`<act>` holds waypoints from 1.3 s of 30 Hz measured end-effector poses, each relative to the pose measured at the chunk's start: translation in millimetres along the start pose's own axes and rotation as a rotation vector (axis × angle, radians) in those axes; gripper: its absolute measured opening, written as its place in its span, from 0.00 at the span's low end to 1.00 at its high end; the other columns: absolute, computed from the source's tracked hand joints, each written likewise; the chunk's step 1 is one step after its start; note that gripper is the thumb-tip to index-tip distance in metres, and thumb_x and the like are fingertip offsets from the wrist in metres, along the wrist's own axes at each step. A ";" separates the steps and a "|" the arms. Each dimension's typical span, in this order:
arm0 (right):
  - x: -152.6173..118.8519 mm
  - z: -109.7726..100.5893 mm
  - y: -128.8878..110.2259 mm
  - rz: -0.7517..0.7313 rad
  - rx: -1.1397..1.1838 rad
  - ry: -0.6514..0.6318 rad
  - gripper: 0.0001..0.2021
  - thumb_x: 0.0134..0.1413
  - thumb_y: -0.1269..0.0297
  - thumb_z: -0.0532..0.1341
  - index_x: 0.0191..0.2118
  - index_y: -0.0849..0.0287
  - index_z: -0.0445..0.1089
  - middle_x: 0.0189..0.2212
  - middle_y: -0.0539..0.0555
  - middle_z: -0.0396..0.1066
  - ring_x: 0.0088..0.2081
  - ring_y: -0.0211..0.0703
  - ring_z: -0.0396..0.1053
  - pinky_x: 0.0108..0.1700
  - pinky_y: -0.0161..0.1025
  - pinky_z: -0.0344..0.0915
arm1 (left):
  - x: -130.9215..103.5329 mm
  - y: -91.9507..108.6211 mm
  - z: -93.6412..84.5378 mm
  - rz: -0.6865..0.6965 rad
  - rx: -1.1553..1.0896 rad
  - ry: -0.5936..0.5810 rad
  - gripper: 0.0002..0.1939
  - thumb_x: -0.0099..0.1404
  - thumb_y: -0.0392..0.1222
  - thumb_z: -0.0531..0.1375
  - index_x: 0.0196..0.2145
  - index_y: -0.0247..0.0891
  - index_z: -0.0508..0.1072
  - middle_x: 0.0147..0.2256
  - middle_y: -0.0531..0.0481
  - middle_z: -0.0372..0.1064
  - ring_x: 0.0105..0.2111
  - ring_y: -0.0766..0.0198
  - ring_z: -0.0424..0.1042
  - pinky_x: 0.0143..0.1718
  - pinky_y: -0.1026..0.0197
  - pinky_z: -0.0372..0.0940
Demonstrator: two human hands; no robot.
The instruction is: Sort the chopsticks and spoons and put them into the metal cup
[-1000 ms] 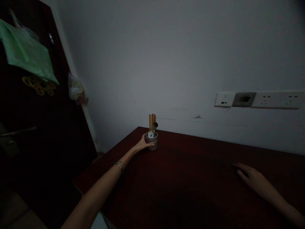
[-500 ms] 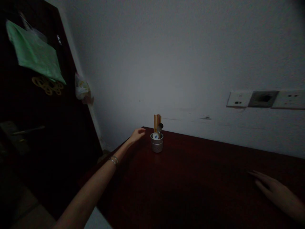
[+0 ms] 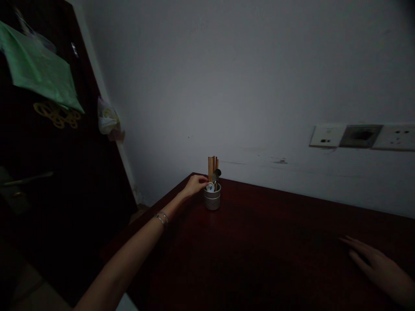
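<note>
A grey ribbed holder (image 3: 212, 202) stands near the far left corner of the dark red table (image 3: 259, 233). In it are several wooden chopsticks (image 3: 212, 166), a dark-ended utensil (image 3: 217, 172) and a white spoon (image 3: 210, 187) with a blue mark. My left hand (image 3: 196, 184) is at the holder's left rim, its thumb and fingers pinched together at the white spoon's edge. At the lower right, my right hand (image 3: 376, 261) rests low over the table, fingers stretched out, holding nothing.
Behind the table is a grey wall (image 3: 227, 86) with sockets (image 3: 361, 136) at the right. A dark door (image 3: 81, 172) with a green cloth (image 3: 42, 69) stands at the left, beside a hanging plastic bag (image 3: 108, 119).
My left hand has moved right to the holder, and its fingers have closed at the white spoon. My right hand has hardly moved. The view has shifted slightly.
</note>
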State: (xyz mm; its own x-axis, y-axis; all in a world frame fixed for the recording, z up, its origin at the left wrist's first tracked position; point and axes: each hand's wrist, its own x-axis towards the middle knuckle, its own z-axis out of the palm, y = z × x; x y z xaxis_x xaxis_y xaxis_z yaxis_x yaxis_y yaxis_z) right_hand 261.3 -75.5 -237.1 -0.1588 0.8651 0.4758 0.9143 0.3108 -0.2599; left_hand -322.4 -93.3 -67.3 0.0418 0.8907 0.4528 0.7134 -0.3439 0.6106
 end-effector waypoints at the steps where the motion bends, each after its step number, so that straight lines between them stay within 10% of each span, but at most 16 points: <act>1: 0.0 -0.3 0.0 -0.008 0.000 -0.023 0.26 0.45 0.50 0.48 0.43 0.59 0.71 0.47 0.60 0.69 0.48 0.54 0.66 0.52 0.47 0.63 | -0.4 -0.1 0.9 -0.006 0.003 -0.007 0.12 0.53 0.44 0.59 0.34 0.36 0.76 0.32 0.48 0.74 0.33 0.61 0.71 0.36 0.62 0.63; 28: 16.7 -18.2 -11.3 -0.022 -0.030 -0.264 0.25 0.48 0.54 0.49 0.44 0.64 0.70 0.46 0.62 0.69 0.47 0.54 0.67 0.52 0.47 0.62 | 9.3 19.4 1.9 0.069 0.092 0.243 0.09 0.56 0.43 0.58 0.30 0.38 0.77 0.30 0.47 0.73 0.32 0.61 0.69 0.35 0.62 0.61; 33: 46.6 -55.7 -63.9 -0.068 0.060 -0.274 0.21 0.50 0.55 0.50 0.43 0.62 0.71 0.45 0.60 0.70 0.46 0.52 0.68 0.49 0.46 0.63 | 16.8 31.9 -10.9 0.086 0.070 0.375 0.10 0.56 0.44 0.59 0.31 0.38 0.77 0.31 0.47 0.73 0.33 0.62 0.69 0.36 0.62 0.61; 39: 76.0 -95.2 -181.3 -0.252 0.255 -0.187 0.18 0.52 0.55 0.51 0.44 0.57 0.70 0.44 0.55 0.71 0.45 0.49 0.68 0.49 0.46 0.63 | 27.1 60.1 -32.2 0.069 -0.017 0.556 0.11 0.55 0.45 0.59 0.31 0.35 0.77 0.32 0.47 0.74 0.31 0.64 0.69 0.32 0.64 0.60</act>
State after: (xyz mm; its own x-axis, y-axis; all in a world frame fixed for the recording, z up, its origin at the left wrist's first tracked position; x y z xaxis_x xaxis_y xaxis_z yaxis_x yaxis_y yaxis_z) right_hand 118.9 -103.7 -73.8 -0.4527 0.7988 0.3961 0.7198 0.5896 -0.3665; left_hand -300.9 -99.5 2.5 -0.2904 0.5763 0.7639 0.7103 -0.4051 0.5757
